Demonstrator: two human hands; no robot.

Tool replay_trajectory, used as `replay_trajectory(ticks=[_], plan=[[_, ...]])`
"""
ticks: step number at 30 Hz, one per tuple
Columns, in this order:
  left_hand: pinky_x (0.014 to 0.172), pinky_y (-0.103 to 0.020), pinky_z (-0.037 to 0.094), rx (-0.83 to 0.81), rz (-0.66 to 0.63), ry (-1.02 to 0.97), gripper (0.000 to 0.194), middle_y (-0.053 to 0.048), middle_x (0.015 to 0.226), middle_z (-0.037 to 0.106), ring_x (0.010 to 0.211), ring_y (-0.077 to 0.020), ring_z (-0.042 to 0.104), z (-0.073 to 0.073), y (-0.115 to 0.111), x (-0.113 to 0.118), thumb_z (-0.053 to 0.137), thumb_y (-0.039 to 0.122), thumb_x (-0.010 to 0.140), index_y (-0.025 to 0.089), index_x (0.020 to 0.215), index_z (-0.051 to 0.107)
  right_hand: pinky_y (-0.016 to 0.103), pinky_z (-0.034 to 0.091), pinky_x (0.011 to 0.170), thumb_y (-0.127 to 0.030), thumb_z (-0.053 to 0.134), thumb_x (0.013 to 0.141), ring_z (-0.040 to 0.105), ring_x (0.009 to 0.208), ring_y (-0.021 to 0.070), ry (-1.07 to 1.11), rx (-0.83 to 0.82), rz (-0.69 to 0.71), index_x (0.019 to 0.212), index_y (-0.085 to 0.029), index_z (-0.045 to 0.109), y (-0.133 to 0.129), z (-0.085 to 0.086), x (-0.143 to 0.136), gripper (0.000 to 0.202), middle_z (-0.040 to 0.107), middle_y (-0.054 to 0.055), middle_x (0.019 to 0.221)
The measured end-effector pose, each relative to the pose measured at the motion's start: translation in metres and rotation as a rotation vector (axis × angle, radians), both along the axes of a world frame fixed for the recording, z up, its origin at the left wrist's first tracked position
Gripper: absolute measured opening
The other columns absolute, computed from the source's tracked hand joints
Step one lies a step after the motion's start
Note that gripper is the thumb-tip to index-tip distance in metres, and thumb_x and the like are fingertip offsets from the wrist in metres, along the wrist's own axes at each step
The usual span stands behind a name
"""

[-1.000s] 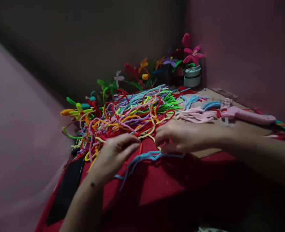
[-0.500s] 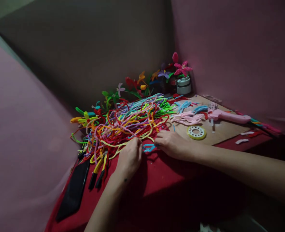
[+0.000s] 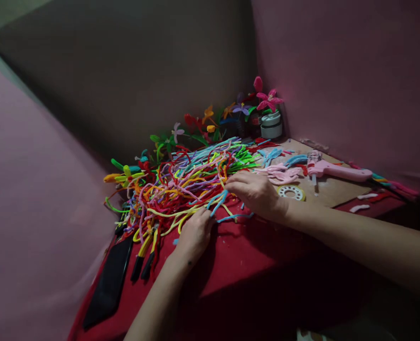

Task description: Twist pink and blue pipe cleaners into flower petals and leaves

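Note:
Between my two hands runs a bent light-blue pipe cleaner (image 3: 218, 202), with one blue strand reaching out to the right above the red cloth. My left hand (image 3: 196, 230) is closed on its lower left part, the fingertips partly hidden behind the knuckles. Higher and to the right, my right hand (image 3: 254, 190) pinches the upper end between thumb and fingers. Just behind both hands lies a tangled heap of many-coloured pipe cleaners (image 3: 192, 180), some pale yellow ones passing close to my left fingers.
A pink glue gun (image 3: 341, 169) and a yellow tape roll (image 3: 291, 192) lie on a brown board (image 3: 327, 189) at right. Yellow-handled pliers (image 3: 144, 255) and a black phone (image 3: 108, 284) are at left. Pipe-cleaner flowers (image 3: 269, 100) stand behind, near a grey-white jar (image 3: 271, 125).
My right hand has moved up and slightly right, drawing the blue pipe cleaner out longer between the hands. My left hand has shifted slightly down, still gripping it.

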State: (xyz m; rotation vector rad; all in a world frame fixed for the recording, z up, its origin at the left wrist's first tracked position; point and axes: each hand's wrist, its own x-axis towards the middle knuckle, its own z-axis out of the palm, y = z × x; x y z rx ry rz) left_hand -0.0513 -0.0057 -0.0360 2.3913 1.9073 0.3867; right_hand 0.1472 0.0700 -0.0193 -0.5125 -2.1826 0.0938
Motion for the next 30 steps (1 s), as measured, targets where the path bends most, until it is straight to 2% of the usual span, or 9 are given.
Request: replay_trajectory(ticks=[3, 6, 10, 14, 17, 21, 24, 27, 30], plan=[[0.069, -0.027, 0.041, -0.021, -0.021, -0.083, 0.023, -0.005, 0.079, 0.060, 0.073, -0.0154, 0.055, 0.009, -0.001, 0.000, 0.038, 0.023, 0.085, 0.018, 0.077, 0.059, 0.031, 0.034, 0.080, -0.019, 0.034, 0.090, 0.050, 0.086, 0.0178, -0.012, 0.130, -0.129, 0.091, -0.017, 0.065, 0.008, 0.018, 0.007, 0.031, 0.063, 0.009, 0.088], [0.070, -0.027, 0.042, 0.010, 0.006, -0.192, 0.021, -0.005, 0.082, 0.062, 0.075, -0.0158, 0.056, 0.026, -0.006, -0.002, 0.041, 0.027, 0.083, 0.019, 0.084, 0.061, 0.032, 0.033, 0.077, -0.025, 0.039, 0.089, 0.051, 0.077, 0.0169, -0.045, 0.125, -0.201, 0.088, -0.018, 0.067, 0.013, 0.031, 0.009, 0.029, 0.063, 0.007, 0.078], [0.062, -0.022, 0.042, 0.065, 0.154, -0.418, 0.024, -0.002, 0.073, 0.062, 0.068, -0.0139, 0.056, 0.056, -0.023, -0.012, 0.048, 0.036, 0.080, 0.018, 0.084, 0.063, 0.024, 0.034, 0.065, -0.028, 0.039, 0.090, 0.055, 0.073, 0.0131, 0.010, -0.026, -0.194, 0.094, -0.016, 0.066, 0.010, 0.032, 0.007, 0.029, 0.065, 0.006, 0.083], [0.053, -0.017, 0.038, 0.193, 0.226, -0.337, 0.026, 0.002, 0.065, 0.059, 0.058, -0.0100, 0.051, 0.074, -0.041, -0.023, 0.049, 0.038, 0.079, 0.018, 0.086, 0.064, 0.025, 0.030, 0.059, -0.031, 0.036, 0.090, 0.053, 0.064, 0.0134, -0.082, 0.032, -0.298, 0.087, -0.014, 0.066, 0.004, 0.030, 0.012, 0.035, 0.064, 0.006, 0.071], [0.053, -0.016, 0.038, 0.227, 0.179, -0.189, 0.027, 0.002, 0.063, 0.060, 0.055, -0.0092, 0.051, 0.075, -0.048, -0.030, 0.047, 0.039, 0.080, 0.019, 0.084, 0.064, 0.025, 0.026, 0.055, -0.024, 0.036, 0.088, 0.050, 0.059, 0.0125, -0.171, 0.160, -0.293, 0.082, -0.016, 0.065, 0.003, 0.032, 0.023, 0.031, 0.062, 0.004, 0.063], [0.052, -0.017, 0.036, 0.283, 0.093, 0.028, 0.025, 0.002, 0.060, 0.060, 0.051, -0.0087, 0.051, 0.071, -0.049, -0.041, 0.045, 0.036, 0.082, 0.020, 0.079, 0.064, 0.027, 0.020, 0.051, -0.010, 0.036, 0.080, 0.041, 0.050, 0.0102, -0.296, 0.357, -0.175, 0.072, -0.018, 0.062, 0.002, 0.033, 0.037, 0.029, 0.054, 0.000, 0.052], [0.051, -0.017, 0.034, 0.295, 0.073, 0.117, 0.024, 0.002, 0.057, 0.058, 0.050, -0.0084, 0.051, 0.069, -0.047, -0.044, 0.044, 0.033, 0.083, 0.020, 0.073, 0.061, 0.027, 0.017, 0.049, -0.006, 0.036, 0.075, 0.035, 0.046, 0.0090, -0.317, 0.409, -0.130, 0.069, -0.018, 0.060, 0.000, 0.031, 0.044, 0.028, 0.051, -0.001, 0.050], [0.049, -0.017, 0.032, 0.265, 0.054, 0.050, 0.023, 0.003, 0.054, 0.053, 0.048, -0.0074, 0.046, 0.067, -0.048, -0.041, 0.046, 0.033, 0.082, 0.019, 0.068, 0.058, 0.026, 0.019, 0.049, -0.007, 0.037, 0.077, 0.036, 0.047, 0.0088, -0.301, 0.330, -0.094, 0.067, -0.017, 0.059, 0.000, 0.033, 0.049, 0.026, 0.050, -0.001, 0.051], [0.049, -0.016, 0.032, 0.266, 0.122, -0.126, 0.023, 0.004, 0.053, 0.048, 0.048, -0.0073, 0.042, 0.066, -0.050, -0.035, 0.048, 0.034, 0.080, 0.018, 0.069, 0.059, 0.025, 0.025, 0.051, -0.019, 0.045, 0.080, 0.039, 0.051, 0.0090, -0.060, 0.063, -0.072, 0.069, -0.016, 0.060, 0.002, 0.037, 0.050, 0.019, 0.052, 0.000, 0.054]])
